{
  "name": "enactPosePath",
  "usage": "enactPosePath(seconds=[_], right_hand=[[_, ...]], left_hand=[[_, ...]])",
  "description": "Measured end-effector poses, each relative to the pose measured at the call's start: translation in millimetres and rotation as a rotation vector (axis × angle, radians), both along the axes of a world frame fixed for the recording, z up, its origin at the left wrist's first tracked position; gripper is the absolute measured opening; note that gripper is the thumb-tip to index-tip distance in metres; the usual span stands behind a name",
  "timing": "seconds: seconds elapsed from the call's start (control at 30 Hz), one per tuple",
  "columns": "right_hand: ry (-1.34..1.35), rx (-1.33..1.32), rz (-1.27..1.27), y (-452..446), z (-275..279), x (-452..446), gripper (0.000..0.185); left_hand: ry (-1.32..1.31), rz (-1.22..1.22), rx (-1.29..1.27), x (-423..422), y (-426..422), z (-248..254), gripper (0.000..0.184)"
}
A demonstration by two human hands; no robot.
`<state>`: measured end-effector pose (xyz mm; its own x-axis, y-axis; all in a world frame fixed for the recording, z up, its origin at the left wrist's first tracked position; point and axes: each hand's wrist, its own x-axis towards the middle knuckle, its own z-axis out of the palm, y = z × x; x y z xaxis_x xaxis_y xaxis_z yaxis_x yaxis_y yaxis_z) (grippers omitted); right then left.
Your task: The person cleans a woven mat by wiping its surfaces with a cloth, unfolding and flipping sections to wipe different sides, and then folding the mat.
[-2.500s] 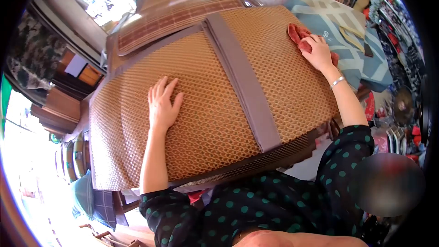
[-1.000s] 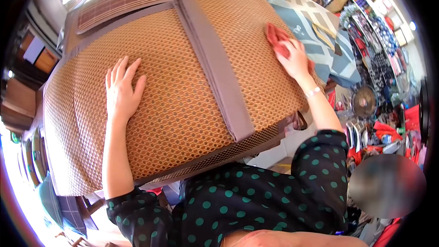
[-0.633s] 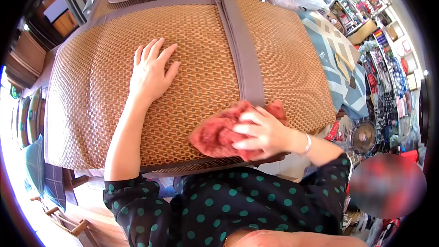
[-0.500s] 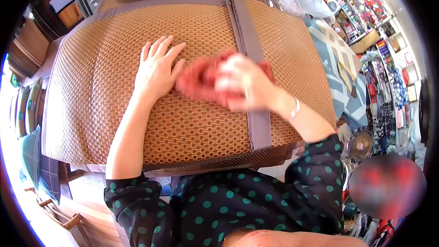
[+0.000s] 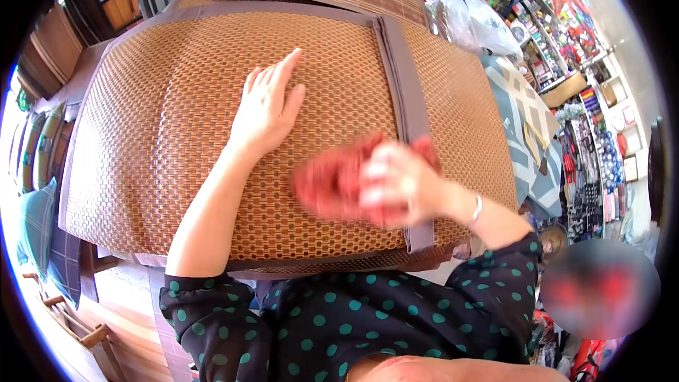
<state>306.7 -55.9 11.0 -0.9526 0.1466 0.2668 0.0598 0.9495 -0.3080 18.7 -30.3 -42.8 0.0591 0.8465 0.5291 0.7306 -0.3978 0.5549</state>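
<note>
L hand [image 5: 267,114] unclenched on woven mat [image 5: 339,92], R hand [image 5: 407,187] round red cloth [image 5: 327,182], shelves [image 5: 588,138] rt.

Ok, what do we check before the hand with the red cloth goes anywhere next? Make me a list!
1. Right hand holding the red cloth: ok.
2. Left hand apart from the red cloth: ok, there's a gap.
3. Grey strip out of the way: not ok, the red cloth and right hand partly cover it.
4. Red cloth pressed onto the woven mat: cannot tell, it's blurred.
</note>
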Motion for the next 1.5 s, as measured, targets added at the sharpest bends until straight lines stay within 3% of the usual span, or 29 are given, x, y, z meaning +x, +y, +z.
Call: enactPosePath(seconds=[0.1,0.13,0.27,0.4,0.53,0.6,0.67,0.7,0.77,0.83,0.87,0.97,1.17,1.23,1.3,1.47,1.5], right_hand=[[-0.032,-0.043,0.101,4,-3,-6,0.043],[0.004,0.055,0.079,24,-6,-14,0.040],[0.059,0.155,-0.314,147,-9,-57,0.030],[0.105,0.144,-0.721,270,-47,-77,0.041],[0.106,0.215,-0.887,264,-44,-93,0.041],[0.016,0.168,-0.757,237,-30,-84,0.035],[0.158,0.139,-0.446,178,-18,-71,0.023],[0.049,0.135,-0.350,136,2,-67,0.027],[0.090,0.115,-0.137,76,-6,-49,0.033],[0.081,0.018,0.095,22,-8,-44,0.039],[-0.033,0.024,0.137,7,2,-43,0.040],[0.095,0.058,0.112,55,-8,-71,0.037],[0.157,0.154,-0.619,255,-44,-127,0.036],[0.139,0.196,-0.832,268,-49,-136,0.040],[0.166,0.254,-0.823,260,-58,-131,0.041],[0.100,0.107,-0.294,127,-8,-103,0.026],[0.255,0.154,-0.235,90,-8,-94,0.029]], left_hand=[[-0.066,0.001,-0.017,-2,0,0,0.053],[-0.097,-0.004,-0.019,-1,1,0,0.053],[-0.119,0.002,-0.006,0,0,3,0.053],[-0.028,0.007,0.005,-2,-1,5,0.052],[-0.058,0.011,-0.015,-3,-1,6,0.053],[-0.062,0.011,-0.006,-2,-1,3,0.054],[-0.077,0.021,0.015,-2,-1,3,0.054],[-0.162,0.015,-0.002,-2,-1,4,0.054],[-0.245,0.010,-0.014,-3,3,1,0.054],[-0.605,-0.029,-0.045,-6,11,-8,0.056],[-0.658,-0.059,-0.018,-9,12,-10,0.055],[-0.854,-0.100,-0.048,-9,7,0,0.054],[-0.810,-0.067,-0.024,-12,10,-3,0.053],[-0.700,-0.046,-0.022,-12,10,-1,0.054],[-0.706,-0.061,-0.061,-11,8,-1,0.056],[-0.549,-0.057,0.033,-11,13,-9,0.059],[-0.473,-0.041,0.049,-11,12,-8,0.060]])
